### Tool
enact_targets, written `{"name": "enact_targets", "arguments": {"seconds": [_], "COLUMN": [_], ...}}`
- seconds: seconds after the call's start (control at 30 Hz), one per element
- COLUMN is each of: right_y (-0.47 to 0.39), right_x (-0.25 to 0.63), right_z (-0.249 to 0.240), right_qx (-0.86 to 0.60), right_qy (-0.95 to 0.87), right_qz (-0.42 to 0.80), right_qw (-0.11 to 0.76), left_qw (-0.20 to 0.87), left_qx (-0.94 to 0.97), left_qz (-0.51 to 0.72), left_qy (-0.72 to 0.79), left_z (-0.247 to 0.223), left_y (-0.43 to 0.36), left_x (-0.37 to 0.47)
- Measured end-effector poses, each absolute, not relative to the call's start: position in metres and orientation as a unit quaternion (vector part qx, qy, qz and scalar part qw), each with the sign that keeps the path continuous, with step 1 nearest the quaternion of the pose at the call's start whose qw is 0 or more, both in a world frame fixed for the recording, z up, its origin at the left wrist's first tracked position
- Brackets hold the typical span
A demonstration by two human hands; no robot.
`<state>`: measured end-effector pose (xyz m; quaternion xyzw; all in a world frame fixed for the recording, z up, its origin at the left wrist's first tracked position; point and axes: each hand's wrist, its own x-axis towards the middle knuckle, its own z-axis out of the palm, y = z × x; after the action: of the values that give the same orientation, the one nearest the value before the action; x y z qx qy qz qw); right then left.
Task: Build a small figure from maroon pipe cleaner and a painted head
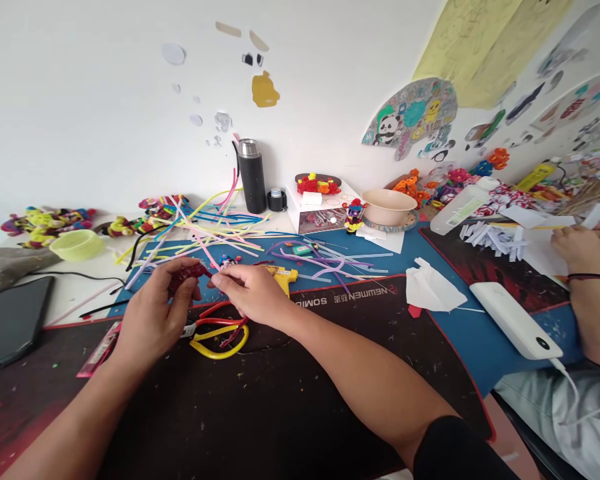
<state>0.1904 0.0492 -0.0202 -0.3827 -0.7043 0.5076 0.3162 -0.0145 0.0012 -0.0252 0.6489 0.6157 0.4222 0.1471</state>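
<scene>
My left hand [155, 310] is closed around a dark red, fuzzy pipe-cleaner piece [196, 269], with thumb and fingers bent over it. A strand of it reaches right, where my right hand [255, 293] pinches its end between thumb and fingertips. Both hands are above the black desk mat [260, 413]. Under them lies a cutting tool with red and yellow looped handles [220, 343]; its front end is hidden by my left hand. Another dark red strand [234, 333] rests across the handles. Just beyond my right hand is a yellow glue gun [285, 277], partly covered.
Loose coloured pipe cleaners [205, 233] spread behind my hands. A black flask [251, 177], beige bowl [389, 205] and small figure [354, 217] stand along the wall. A phone [17, 323] lies left. White power bank [515, 320] and another person's hand [580, 250] are right.
</scene>
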Motion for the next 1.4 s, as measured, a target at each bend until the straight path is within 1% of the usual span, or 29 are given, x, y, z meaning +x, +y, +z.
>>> {"name": "enact_targets", "arguments": {"seconds": [0.1, 0.2, 0.4, 0.57, 0.67, 0.83, 0.97, 1.13, 1.3, 1.4], "right_y": [0.049, 0.051, 0.055, 0.056, 0.055, 0.054, 0.052, 0.05, 0.05, 0.05], "right_x": [0.191, 0.19, 0.191, 0.193, 0.192, 0.191, 0.191, 0.192, 0.192, 0.19], "right_z": [-0.024, -0.029, -0.034, -0.032, -0.031, -0.031, -0.029, -0.027, -0.026, -0.026], "right_qx": [-0.377, -0.375, -0.361, -0.365, -0.363, -0.371, -0.387, -0.391, -0.391, -0.399], "right_qy": [-0.684, -0.67, -0.653, -0.65, -0.652, -0.665, -0.671, -0.679, -0.691, -0.71], "right_qz": [0.533, 0.552, 0.573, 0.574, 0.57, 0.55, 0.536, 0.524, 0.504, 0.477], "right_qw": [0.326, 0.326, 0.338, 0.34, 0.345, 0.343, 0.336, 0.334, 0.34, 0.331], "left_qw": [0.095, 0.068, 0.084, 0.16, 0.177, 0.212, 0.305, 0.429, 0.498, 0.509], "left_qx": [0.697, 0.722, 0.736, 0.712, 0.685, 0.64, 0.581, 0.498, 0.454, 0.439], "left_qz": [0.384, 0.369, 0.369, 0.365, 0.376, 0.434, 0.493, 0.516, 0.525, 0.53], "left_qy": [0.598, 0.581, 0.562, 0.577, 0.599, 0.597, 0.571, 0.549, 0.519, 0.517], "left_z": [-0.023, -0.022, -0.029, -0.034, -0.035, -0.031, -0.026, -0.022, -0.018, -0.019], "left_y": [0.002, 0.001, 0.001, 0.0, -0.002, -0.004, -0.002, 0.003, 0.0, -0.001], "left_x": [-0.014, -0.01, -0.005, -0.006, -0.005, 0.002, 0.005, 0.0, 0.001, 0.003]}}
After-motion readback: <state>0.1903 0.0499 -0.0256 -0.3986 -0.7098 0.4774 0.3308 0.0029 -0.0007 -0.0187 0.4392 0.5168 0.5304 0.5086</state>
